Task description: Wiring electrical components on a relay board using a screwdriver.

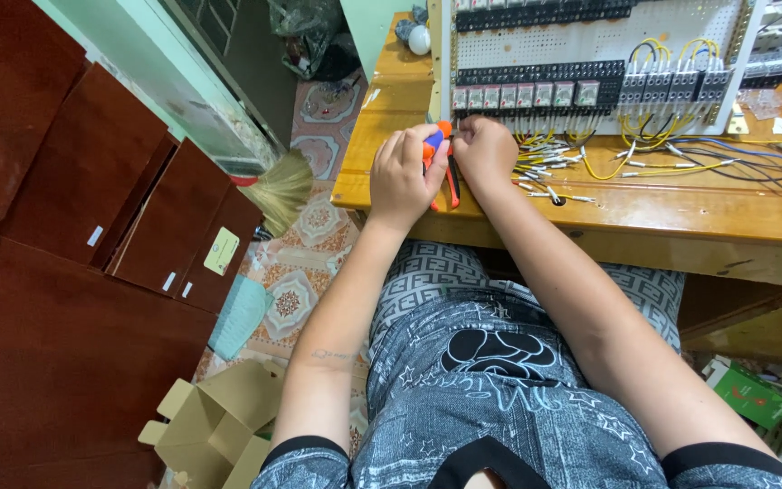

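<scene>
Orange-handled tool (441, 145) gripped by left hand (406, 177) fingers, right hand (484, 152) fisted, contents hidden

The left hand (406, 177) hides most of the orange screwdriver (436, 143).

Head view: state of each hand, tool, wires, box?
left hand: closed around the orange-handled tool.
right hand: fisted on the table edge; contents hidden.
yellow wires: some plugged into the panel, others loose on the table.
cardboard box: open, on the floor.
</scene>
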